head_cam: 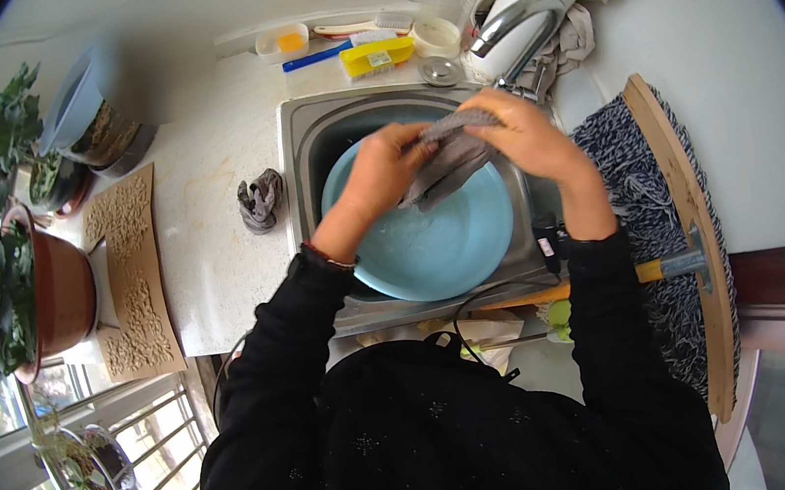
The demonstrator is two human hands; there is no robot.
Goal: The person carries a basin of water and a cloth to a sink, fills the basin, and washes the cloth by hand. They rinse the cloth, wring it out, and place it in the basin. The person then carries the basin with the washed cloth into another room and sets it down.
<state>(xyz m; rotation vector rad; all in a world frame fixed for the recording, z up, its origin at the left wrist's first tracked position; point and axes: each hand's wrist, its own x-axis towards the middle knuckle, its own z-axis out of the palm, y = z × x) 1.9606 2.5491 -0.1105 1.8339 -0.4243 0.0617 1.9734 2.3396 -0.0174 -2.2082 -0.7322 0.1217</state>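
A grey cloth (452, 163) hangs between my two hands, above a light blue plastic basin (438, 254). My left hand (386, 168) grips its left end, and my right hand (515, 128) grips the upper right part. Some water shows in the basin, which sits in a stainless steel sink (302, 119). Behind my right hand stands a chrome faucet (518, 13); whether water runs from it, I cannot tell. Another crumpled grey cloth (261, 201) lies on the counter left of the sink.
Along the back lie a yellow brush (377, 57), a blue-handled brush (316, 57) and a white dish (436, 38). A broad mop (688, 206) with a wooden bar leans at the right. Potted plants (62, 281) and cardboard (162, 275) bearing seeds are on the left.
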